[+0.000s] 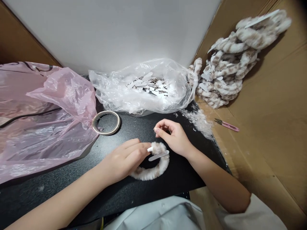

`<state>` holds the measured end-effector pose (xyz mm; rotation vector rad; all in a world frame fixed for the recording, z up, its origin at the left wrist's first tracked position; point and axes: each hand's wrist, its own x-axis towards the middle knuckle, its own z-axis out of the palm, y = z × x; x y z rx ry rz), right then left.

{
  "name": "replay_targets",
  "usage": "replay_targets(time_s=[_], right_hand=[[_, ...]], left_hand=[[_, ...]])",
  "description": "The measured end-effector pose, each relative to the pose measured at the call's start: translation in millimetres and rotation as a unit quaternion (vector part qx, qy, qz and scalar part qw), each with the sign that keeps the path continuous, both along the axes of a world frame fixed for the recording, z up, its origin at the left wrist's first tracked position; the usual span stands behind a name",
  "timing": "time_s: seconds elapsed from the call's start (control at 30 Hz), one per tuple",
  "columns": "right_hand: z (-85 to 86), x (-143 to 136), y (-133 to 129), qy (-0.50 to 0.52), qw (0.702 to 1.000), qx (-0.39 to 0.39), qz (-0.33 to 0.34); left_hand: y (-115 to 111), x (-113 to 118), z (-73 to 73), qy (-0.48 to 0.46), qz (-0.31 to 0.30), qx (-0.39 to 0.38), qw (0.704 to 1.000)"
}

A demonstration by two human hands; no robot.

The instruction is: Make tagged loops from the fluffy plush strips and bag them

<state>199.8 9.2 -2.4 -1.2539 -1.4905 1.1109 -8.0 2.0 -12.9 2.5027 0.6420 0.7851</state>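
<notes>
A fluffy white-and-brown plush ring (pixel 153 171) lies on the black table. My left hand (pixel 129 156) is closed on the ring's upper left side, and its fingertips are partly hidden. A flat, light-grey rounded strip (pixel 158 155) lies across the opening of the ring and over its right side. By my left fingertips a small white end piece (pixel 150 149) sticks out from the plush. Just above and right of the ring, my right hand (pixel 173 135) is held apart from it, thumb and fingertips pinched together. Whatever is in that pinch is too small to make out.
A clear plastic bag (pixel 112 92) at the back holds many white strips (pixel 153 85). A tape roll (pixel 117 123) lies beside a pink plastic bag (pixel 67 95). On the right are piled plush rings (pixel 227 86), pink-handled thread snips (pixel 230 126), white fluff (pixel 199 119) and cardboard walls (pixel 275 127).
</notes>
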Motion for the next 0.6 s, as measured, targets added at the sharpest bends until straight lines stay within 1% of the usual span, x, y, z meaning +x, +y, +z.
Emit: replay_targets(time_s=[0.13, 0.23, 0.33, 0.43, 0.5, 0.53, 0.6], right_hand=[[3.9, 13.8, 6.8, 0.035, 0.996, 0.023, -0.072], [8.1, 29.7, 15.2, 0.059, 0.990, 0.028, -0.127], [9.5, 41.0, 22.5, 0.080, 0.984, 0.019, -0.161], [7.3, 45.5, 27.4, 0.085, 0.979, 0.011, -0.183], [5.3, 48.6, 29.9, 0.067, 0.976, 0.016, -0.205], [4.6, 51.3, 30.9, 0.039, 0.974, 0.028, -0.221], [3.9, 60.2, 32.2, -0.072, 0.959, 0.068, -0.264]], left_hand=[[2.1, 2.0, 6.7, -0.031, 0.024, -0.023, 0.999], [2.6, 2.4, 7.5, -0.032, 0.069, -0.064, 0.995], [3.3, 2.3, 6.2, -0.023, 0.116, -0.096, 0.988], [3.8, 2.7, 6.3, -0.032, 0.159, -0.117, 0.980], [3.7, 3.2, 8.1, -0.041, 0.182, -0.138, 0.973], [3.7, 3.5, 9.5, -0.043, 0.190, -0.153, 0.969], [3.7, 4.1, 12.7, -0.056, 0.197, -0.194, 0.960]])
